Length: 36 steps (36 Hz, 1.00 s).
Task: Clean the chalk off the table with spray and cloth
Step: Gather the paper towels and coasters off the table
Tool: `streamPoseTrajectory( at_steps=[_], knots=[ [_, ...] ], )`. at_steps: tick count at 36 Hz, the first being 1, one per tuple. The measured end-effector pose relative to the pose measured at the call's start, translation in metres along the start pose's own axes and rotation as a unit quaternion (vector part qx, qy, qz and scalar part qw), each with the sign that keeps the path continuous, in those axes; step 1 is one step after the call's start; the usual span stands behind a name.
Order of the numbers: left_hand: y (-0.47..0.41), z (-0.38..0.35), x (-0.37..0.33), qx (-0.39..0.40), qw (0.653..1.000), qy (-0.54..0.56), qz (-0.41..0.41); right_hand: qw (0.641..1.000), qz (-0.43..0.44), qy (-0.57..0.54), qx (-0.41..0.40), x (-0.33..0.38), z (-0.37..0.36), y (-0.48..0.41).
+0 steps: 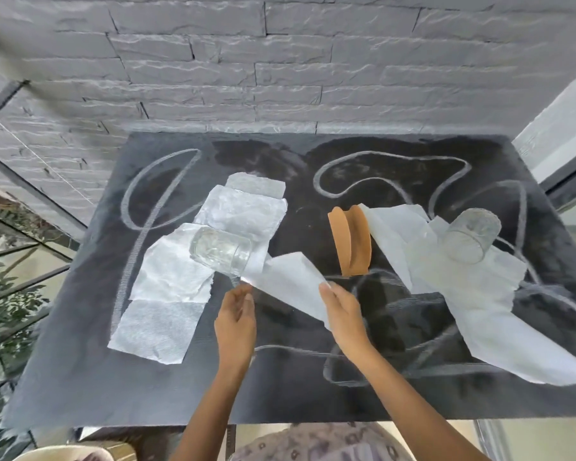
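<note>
While the left hand (236, 311) pinches a corner of the white sheet (288, 277), the right hand (342, 311) grips another

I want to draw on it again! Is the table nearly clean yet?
Not yet. Done: only darker, wiped-looking patches along the far edge of the table. In hand: the left hand and right hand hold a white paper sheet over the middle. Left: chalk loops on the left, far right and near side, plus two tipped glasses lying on paper towels. No spray bottle shows.
</note>
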<state>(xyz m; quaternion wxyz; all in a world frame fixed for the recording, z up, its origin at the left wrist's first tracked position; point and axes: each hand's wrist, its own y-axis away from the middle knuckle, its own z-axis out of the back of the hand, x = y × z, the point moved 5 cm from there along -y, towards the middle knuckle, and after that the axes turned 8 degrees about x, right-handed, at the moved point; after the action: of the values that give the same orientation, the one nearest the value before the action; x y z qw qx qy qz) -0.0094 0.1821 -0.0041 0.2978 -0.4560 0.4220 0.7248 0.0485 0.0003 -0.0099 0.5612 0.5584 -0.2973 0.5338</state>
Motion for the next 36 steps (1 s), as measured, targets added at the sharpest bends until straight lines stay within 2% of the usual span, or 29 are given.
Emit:
streamPoseTrajectory(
  at_steps=[3,7,10,12,14,16,19,23,25,28,31,36],
  knots=[
    [0.000,-0.010,-0.020,0.022,0.999,0.047,0.016,0.989,0.012,-0.129,-0.066,0.027,0.022,0.005],
    [-0.004,-0.036,-0.053,0.128,0.978,0.149,0.064,0.987,0.091,-0.104,-0.079,0.061,0.036,0.025],
    [-0.002,-0.060,-0.076,0.236,0.944,0.208,0.103,0.975,0.213,0.021,-0.065,0.083,0.040,0.044],
    [0.003,-0.076,-0.091,0.322,0.898,0.273,0.122,0.952,0.276,0.128,-0.022,0.091,0.038,0.052],
    [0.006,-0.087,-0.103,0.377,0.847,0.342,0.152,0.914,0.319,0.250,-0.004,0.091,0.038,0.057],
    [0.007,-0.091,-0.108,0.391,0.817,0.378,0.193,0.864,0.351,0.361,-0.008,0.086,0.036,0.059],
    [0.004,-0.099,-0.106,0.400,0.829,0.329,0.211,0.808,0.358,0.467,0.008,0.075,0.034,0.064],
    [0.006,-0.113,-0.095,0.407,0.851,0.230,0.237,0.772,0.342,0.535,0.012,0.052,0.049,0.073],
    [0.008,-0.122,-0.093,0.406,0.858,0.213,0.233,0.779,0.327,0.535,0.006,0.044,0.058,0.075],
    [0.017,-0.138,-0.094,0.423,0.850,0.219,0.225,0.832,0.296,0.469,-0.010,0.033,0.079,0.077],
    [0.022,-0.152,-0.095,0.411,0.859,0.231,0.198,0.861,0.233,0.449,-0.052,0.016,0.111,0.078],
    [0.029,-0.173,-0.095,0.394,0.873,0.230,0.171,0.862,0.069,0.496,-0.079,-0.039,0.179,0.074]
  ],
)
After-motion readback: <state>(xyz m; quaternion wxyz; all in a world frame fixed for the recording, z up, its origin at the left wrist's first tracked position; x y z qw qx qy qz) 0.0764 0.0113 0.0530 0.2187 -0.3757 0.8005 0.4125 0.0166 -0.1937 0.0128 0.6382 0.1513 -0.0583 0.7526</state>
